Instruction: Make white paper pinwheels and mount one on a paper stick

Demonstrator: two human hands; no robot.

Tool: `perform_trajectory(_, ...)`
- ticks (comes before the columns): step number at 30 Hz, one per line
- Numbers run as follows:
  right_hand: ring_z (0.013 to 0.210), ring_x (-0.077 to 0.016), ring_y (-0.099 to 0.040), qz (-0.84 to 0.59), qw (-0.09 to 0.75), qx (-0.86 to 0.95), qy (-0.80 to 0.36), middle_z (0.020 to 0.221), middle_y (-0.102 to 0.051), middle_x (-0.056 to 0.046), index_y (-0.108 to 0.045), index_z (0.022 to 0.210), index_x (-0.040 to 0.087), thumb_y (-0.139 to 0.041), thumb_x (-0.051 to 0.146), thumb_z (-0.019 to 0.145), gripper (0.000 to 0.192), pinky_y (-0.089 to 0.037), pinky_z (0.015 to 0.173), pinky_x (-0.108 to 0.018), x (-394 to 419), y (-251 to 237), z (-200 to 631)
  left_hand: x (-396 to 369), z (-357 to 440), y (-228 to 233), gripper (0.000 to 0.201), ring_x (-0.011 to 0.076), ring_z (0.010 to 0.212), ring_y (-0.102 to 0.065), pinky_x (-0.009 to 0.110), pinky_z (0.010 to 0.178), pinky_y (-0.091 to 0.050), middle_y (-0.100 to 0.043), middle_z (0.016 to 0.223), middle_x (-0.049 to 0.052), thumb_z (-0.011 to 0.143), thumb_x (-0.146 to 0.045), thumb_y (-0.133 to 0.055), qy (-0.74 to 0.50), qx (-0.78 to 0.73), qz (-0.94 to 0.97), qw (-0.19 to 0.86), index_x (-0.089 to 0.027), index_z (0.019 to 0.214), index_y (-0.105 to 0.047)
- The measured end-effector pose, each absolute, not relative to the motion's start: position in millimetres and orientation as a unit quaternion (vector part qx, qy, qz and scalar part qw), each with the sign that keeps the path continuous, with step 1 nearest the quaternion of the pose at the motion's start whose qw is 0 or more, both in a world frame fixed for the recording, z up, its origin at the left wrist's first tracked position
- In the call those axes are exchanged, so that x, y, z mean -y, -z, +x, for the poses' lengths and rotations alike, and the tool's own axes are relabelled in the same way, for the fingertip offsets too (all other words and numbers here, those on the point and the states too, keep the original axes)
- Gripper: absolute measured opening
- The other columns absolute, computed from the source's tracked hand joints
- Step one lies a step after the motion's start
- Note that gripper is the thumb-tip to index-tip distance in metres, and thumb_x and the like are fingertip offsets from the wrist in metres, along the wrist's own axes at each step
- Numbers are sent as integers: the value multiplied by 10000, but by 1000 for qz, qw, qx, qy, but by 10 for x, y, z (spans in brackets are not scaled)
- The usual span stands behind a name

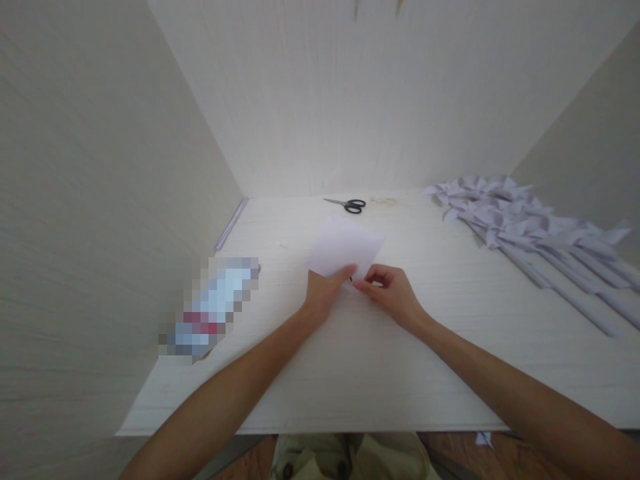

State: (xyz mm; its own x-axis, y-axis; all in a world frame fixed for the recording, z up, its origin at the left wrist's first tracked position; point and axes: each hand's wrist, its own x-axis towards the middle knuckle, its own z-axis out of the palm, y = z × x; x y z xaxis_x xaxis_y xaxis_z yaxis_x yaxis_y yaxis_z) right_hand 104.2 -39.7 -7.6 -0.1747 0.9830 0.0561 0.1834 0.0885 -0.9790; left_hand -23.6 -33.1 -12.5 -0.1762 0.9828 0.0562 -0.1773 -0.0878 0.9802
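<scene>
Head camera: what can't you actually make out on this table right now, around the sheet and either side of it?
- Near edge of the paper sheet: covered by the left hand and right hand; any fold there is hidden.
- Object at the table's left: pixelated, unidentifiable.
- Paper pinwheels: sticks cut off by the right frame edge; count unclear.
- Scissors: too small to tell whether the blades are open.

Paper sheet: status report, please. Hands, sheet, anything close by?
Left hand and right hand both pinch the near edge of the paper sheet. Sheet lies on the table. Scissors beyond it, paper pinwheels to the right, both apart.
</scene>
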Motion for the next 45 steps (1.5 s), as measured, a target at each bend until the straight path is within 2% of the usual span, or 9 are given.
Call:
perform_trajectory(7, 404, -62, -375, -462, 568, 509, -453, 463, -442, 61, -485, 595, 172, -629, 348, 642, 232, -289, 396, -202, 299, 147, 1140, 367, -250, 66, 362, 186, 842, -593, 342, 806, -451, -663, 889, 69, 546, -230, -692, -545, -474, 484, 494, -148, 892, -624)
perform_trajectory(12, 405, -71, -381, -481, 544, 511, -460, 457, -456, 50, -517, 586, 161, -640, 345, 625, 225, -278, 395, -209, 283, 151, 1152, 322, -271, 134, 397, 205, 795, -612, 333, 705, -494, -661, 907, 99, 544, -310, -695, -576, -487, 421, 505, -123, 888, -628)
perform_trajectory(20, 415, -66, -384, -484, 523, 512, -480, 456, -469, 42, -523, 580, 152, -623, 323, 644, 208, -287, 402, -205, 298, 110, 1132, 294, -271, 163, 390, 199, 783, -617, 326, 699, -504, -656, 918, 113, 539, -335, -699, -598, -493, 379, 506, -112, 851, -626)
perform_trajectory(23, 447, -67, -420, -448, 567, 489, -489, 512, -477, 55, -487, 650, 181, -615, 267, 656, 154, -320, 421, -192, 305, 122, 1142, 285, -271, 174, 393, 202, 797, -615, 329, 711, -501, -649, 934, 122, 536, -337, -700, -607, -501, 356, 503, -108, 845, -621)
perform_trajectory(26, 583, -68, -491, -386, 626, 481, -477, 716, -513, 44, -435, 679, 205, -620, 146, 617, 204, -375, 489, -179, 328, 120, 1153, 275, -271, 178, 396, 198, 812, -611, 322, 723, -497, -645, 944, 122, 536, -332, -700, -623, -506, 334, 494, -112, 854, -615)
perform_trajectory(28, 717, -84, -511, -353, 613, 518, -480, 839, -501, 22, -440, 661, 201, -603, 98, 599, 202, -412, 576, -192, 347, 115, 1153, 272, -270, 171, 391, 194, 815, -609, 315, 725, -494, -643, 948, 120, 538, -322, -701, -631, -502, 322, 495, -113, 857, -611)
perform_trajectory(30, 776, -103, -505, -340, 570, 570, -484, 836, -485, 10, -468, 644, 198, -576, 89, 607, 158, -433, 642, -218, 359, 120, 1142, 273, -269, 163, 368, 188, 803, -608, 306, 711, -493, -645, 936, 116, 547, -310, -696, -635, -494, 319, 501, -109, 845, -612)
perform_trajectory(33, 775, -116, -510, -336, 520, 626, -474, 811, -486, -2, -533, 664, 197, -544, 87, 623, 118, -456, 673, -253, 358, 156, 1115, 277, -271, 159, 327, 180, 771, -609, 297, 680, -491, -654, 893, 103, 564, -297, -683, -632, -482, 327, 511, -105, 821, -619)
perform_trajectory(45, 666, -143, -589, -409, 453, 663, -433, 760, -657, -36, -652, 720, 175, -526, 96, 611, 185, -494, 638, -293, 371, 167, 1086, 299, -261, 132, 313, 170, 740, -607, 301, 687, -482, -669, 821, 73, 533, -237, -702, -624, -435, 344, 550, -112, 814, -642)
